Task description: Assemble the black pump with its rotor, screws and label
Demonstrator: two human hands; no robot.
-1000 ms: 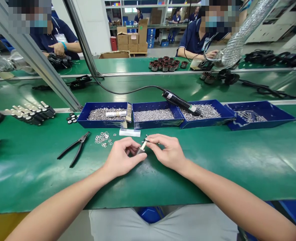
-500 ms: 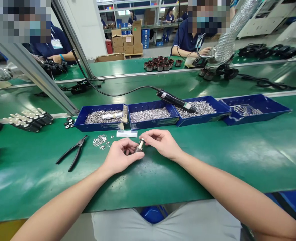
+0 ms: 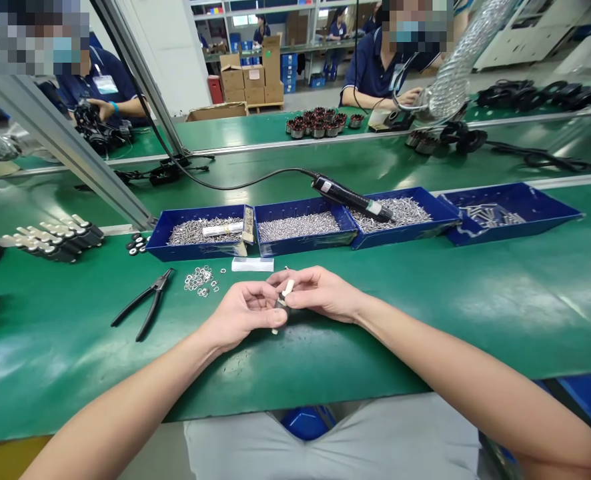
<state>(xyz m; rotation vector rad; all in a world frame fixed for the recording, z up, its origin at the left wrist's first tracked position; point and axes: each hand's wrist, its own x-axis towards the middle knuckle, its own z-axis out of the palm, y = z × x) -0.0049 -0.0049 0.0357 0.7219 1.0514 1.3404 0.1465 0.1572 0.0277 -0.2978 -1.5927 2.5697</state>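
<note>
The small white pin [image 3: 287,288] could slip and roll off across the green worktop [image 3: 425,313], since only fingertips grip it and both hands crowd the same spot; it might even get lost among the loose washers [image 3: 201,279] nearby. The left hand [image 3: 243,317] is palm-up, fingers curled around a small dark part that I cannot make out clearly. The right hand [image 3: 323,295] reaches in from the right, thumb and forefinger pinching the pin just above the left fingertips. Both forearms rest low, just in front of the blue trays [image 3: 303,241].
</note>
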